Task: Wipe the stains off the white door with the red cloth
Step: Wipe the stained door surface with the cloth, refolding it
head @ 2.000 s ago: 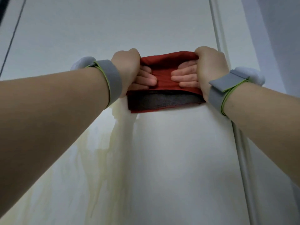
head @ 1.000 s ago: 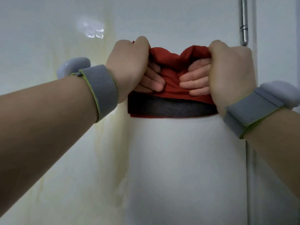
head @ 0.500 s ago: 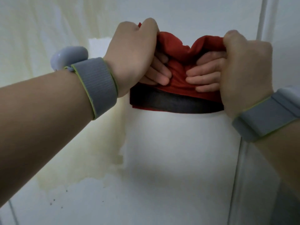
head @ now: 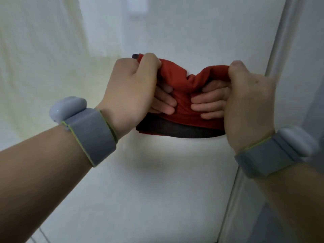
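The red cloth (head: 184,88) is being clenched by the left hand (head: 129,92) and right hand (head: 250,100) against the white door (head: 157,190), and is probably best flattened toward the stain (head: 52,67).

The white door (head: 175,190) fills the view. A yellowish stain (head: 52,76) spreads over its left part, and the red cloth (head: 182,92) lies bunched against its middle.

Two grey fabric bands edged in lime green, a left wristband (head: 94,137) and a right wristband (head: 266,160), each carry a pale rounded pod (head: 67,106), beside a pale vertical frame strip (head: 277,50) at right.
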